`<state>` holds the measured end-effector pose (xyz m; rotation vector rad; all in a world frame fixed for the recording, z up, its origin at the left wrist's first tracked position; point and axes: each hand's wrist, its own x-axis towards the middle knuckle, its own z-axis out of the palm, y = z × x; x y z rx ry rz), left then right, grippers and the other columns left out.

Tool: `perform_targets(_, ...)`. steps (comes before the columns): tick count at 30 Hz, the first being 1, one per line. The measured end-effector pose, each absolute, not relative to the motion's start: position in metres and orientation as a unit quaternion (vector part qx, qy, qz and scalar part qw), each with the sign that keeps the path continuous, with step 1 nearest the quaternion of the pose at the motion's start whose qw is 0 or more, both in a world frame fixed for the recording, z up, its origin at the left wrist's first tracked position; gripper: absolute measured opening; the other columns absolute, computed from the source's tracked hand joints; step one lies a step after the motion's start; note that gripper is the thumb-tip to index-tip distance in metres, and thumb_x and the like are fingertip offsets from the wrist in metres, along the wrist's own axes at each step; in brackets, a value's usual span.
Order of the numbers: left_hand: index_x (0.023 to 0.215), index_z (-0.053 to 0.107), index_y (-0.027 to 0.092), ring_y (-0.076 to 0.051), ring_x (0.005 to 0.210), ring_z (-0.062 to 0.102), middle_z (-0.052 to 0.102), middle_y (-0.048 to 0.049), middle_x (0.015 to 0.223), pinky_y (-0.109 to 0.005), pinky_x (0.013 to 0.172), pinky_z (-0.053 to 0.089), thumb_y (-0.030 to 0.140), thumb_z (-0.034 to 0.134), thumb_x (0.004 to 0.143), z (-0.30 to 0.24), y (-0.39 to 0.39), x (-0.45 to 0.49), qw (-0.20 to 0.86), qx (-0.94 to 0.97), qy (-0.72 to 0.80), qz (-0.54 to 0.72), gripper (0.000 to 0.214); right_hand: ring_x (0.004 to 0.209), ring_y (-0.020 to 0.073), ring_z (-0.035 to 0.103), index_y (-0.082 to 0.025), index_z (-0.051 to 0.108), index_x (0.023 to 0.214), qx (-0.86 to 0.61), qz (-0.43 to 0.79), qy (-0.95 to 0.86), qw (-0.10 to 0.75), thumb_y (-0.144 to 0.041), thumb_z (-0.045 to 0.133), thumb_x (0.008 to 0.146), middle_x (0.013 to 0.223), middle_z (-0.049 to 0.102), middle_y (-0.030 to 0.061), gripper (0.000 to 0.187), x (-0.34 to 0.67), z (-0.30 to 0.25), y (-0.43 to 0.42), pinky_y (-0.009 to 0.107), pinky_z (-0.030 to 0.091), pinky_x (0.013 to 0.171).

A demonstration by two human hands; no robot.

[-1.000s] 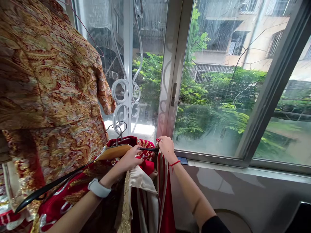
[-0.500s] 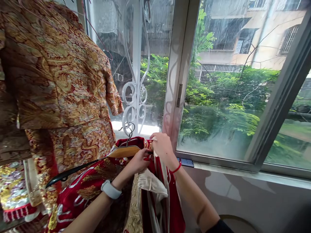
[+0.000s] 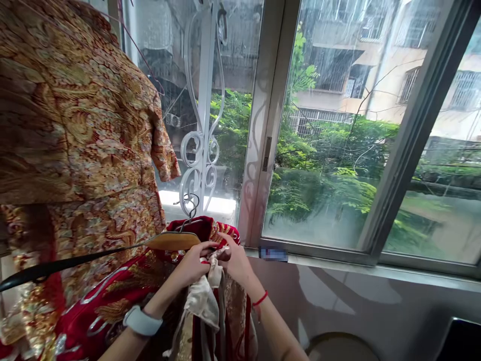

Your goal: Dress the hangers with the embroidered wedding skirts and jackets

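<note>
A red garment with gold and silver embroidery [image 3: 131, 286] hangs on a hanger [image 3: 173, 241] with a pale wooden middle, a dark arm and a metal hook. At the hanger's right end, my left hand [image 3: 194, 264], with a white watch band on the wrist, has its fingers closed on a bunched cream cloth [image 3: 203, 301]. Pressed close beside it, my right hand [image 3: 236, 260] pinches the upper part of the same cloth. A red cord circles that wrist. Below my hands hang cream and gold-patterned folds; my fingers partly hide the gripped edge.
A large gold brocade jacket [image 3: 101, 120] hangs at the left. White scrolled ironwork [image 3: 199, 145] stands behind the hanger, in front of a sliding window [image 3: 263, 150]. A phone-like flat object [image 3: 273, 253] lies on the sill [image 3: 319, 263].
My right hand has come down and closer to my left hand, onto the cream cloth. The cloth is now more bunched and lifted between both hands. The view has shifted to the right.
</note>
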<state>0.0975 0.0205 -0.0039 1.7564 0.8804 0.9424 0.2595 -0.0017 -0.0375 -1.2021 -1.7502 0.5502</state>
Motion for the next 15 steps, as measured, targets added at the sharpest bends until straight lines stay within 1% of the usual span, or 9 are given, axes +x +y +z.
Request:
perform_targets(2, 0.107, 0.067, 0.01, -0.03, 0.1, 0.07, 0.075, -0.0153, 0.103, -0.04, 0.088, 0.054, 0.014, 0.061, 0.047, -0.005, 0.019, 0.098, 0.462, 0.711, 0.357, 0.393, 0.06, 0.095, 0.0257, 0.062, -0.022, 0.054, 0.127, -0.558, 0.06, -0.683, 0.467, -0.02, 0.071, 0.071, 0.097, 0.068, 0.0064, 0.059, 0.257, -0.046, -0.001, 0.037, 0.048, 0.084)
perform_targets(4, 0.108, 0.067, 0.009, -0.031, 0.1, 0.07, 0.075, -0.0163, 0.104, -0.041, 0.089, 0.054, 0.015, 0.06, 0.047, -0.007, 0.02, 0.097, 0.464, 0.71, 0.356, 0.392, 0.061, 0.103, 0.0283, 0.059, -0.021, 0.06, 0.118, -0.571, -0.034, -0.681, 0.456, -0.023, 0.072, 0.072, 0.108, 0.066, 0.0108, 0.048, 0.251, -0.058, 0.003, 0.04, 0.046, 0.089)
perform_targets(5, 0.107, 0.068, 0.008, -0.031, 0.1, 0.07, 0.075, -0.0167, 0.104, -0.041, 0.089, 0.054, 0.016, 0.059, 0.047, -0.008, 0.02, 0.096, 0.465, 0.711, 0.356, 0.39, 0.061, 0.1, 0.027, 0.059, -0.02, 0.062, 0.112, -0.567, -0.04, -0.69, 0.449, -0.023, 0.069, 0.075, 0.107, 0.066, 0.0107, 0.037, 0.248, -0.065, 0.006, 0.038, 0.046, 0.087)
perform_targets(7, 0.106, 0.069, 0.009, -0.032, 0.102, 0.069, 0.075, -0.0163, 0.104, -0.042, 0.091, 0.053, 0.016, 0.057, 0.046, -0.008, 0.02, 0.094, 0.468, 0.714, 0.353, 0.383, 0.061, 0.086, 0.0219, 0.062, -0.02, 0.064, 0.099, -0.556, -0.019, -0.706, 0.438, -0.021, 0.06, 0.083, 0.095, 0.069, 0.0074, 0.016, 0.243, -0.077, 0.013, 0.03, 0.047, 0.076)
perform_targets(8, 0.105, 0.07, 0.01, -0.031, 0.103, 0.069, 0.076, -0.0156, 0.105, -0.042, 0.093, 0.052, 0.015, 0.056, 0.045, -0.008, 0.018, 0.092, 0.469, 0.717, 0.349, 0.379, 0.062, 0.078, 0.0196, 0.063, -0.02, 0.064, 0.094, -0.551, -0.008, -0.712, 0.435, -0.019, 0.056, 0.086, 0.089, 0.07, 0.0056, 0.011, 0.241, -0.082, 0.015, 0.027, 0.045, 0.07)
perform_targets(9, 0.105, 0.071, 0.012, -0.031, 0.105, 0.068, 0.076, -0.0146, 0.106, -0.042, 0.096, 0.051, 0.015, 0.054, 0.045, -0.008, 0.016, 0.089, 0.469, 0.72, 0.345, 0.378, 0.063, 0.073, 0.0181, 0.063, -0.02, 0.064, 0.09, -0.548, -0.002, -0.717, 0.43, -0.018, 0.053, 0.088, 0.085, 0.07, 0.0045, 0.011, 0.241, -0.085, 0.017, 0.025, 0.043, 0.066)
perform_targets(11, 0.105, 0.072, 0.015, -0.031, 0.111, 0.066, 0.074, -0.0128, 0.113, -0.043, 0.102, 0.047, 0.013, 0.051, 0.043, -0.009, 0.008, 0.077, 0.462, 0.727, 0.343, 0.374, 0.066, 0.071, 0.0173, 0.064, -0.019, 0.064, 0.086, -0.546, -0.011, -0.728, 0.414, -0.014, 0.05, 0.09, 0.084, 0.072, 0.0044, 0.015, 0.245, -0.086, 0.018, 0.024, 0.041, 0.064)
perform_targets(13, 0.101, 0.074, 0.018, -0.032, 0.12, 0.061, 0.07, -0.0113, 0.123, -0.044, 0.108, 0.042, 0.013, 0.049, 0.042, -0.013, -0.004, 0.053, 0.442, 0.739, 0.359, 0.36, 0.064, 0.077, 0.0183, 0.066, -0.019, 0.064, 0.088, -0.543, -0.016, -0.744, 0.39, -0.011, 0.05, 0.089, 0.087, 0.073, 0.0051, 0.017, 0.254, -0.079, 0.014, 0.024, 0.04, 0.066)
perform_targets(15, 0.089, 0.076, 0.021, -0.033, 0.129, 0.054, 0.067, -0.0092, 0.13, -0.045, 0.11, 0.04, 0.014, 0.049, 0.043, -0.022, -0.018, 0.018, 0.414, 0.754, 0.391, 0.328, 0.053, 0.086, 0.0202, 0.068, -0.02, 0.065, 0.095, -0.537, -0.006, -0.759, 0.368, -0.011, 0.052, 0.089, 0.093, 0.074, 0.0059, 0.017, 0.264, -0.069, 0.008, 0.024, 0.041, 0.07)
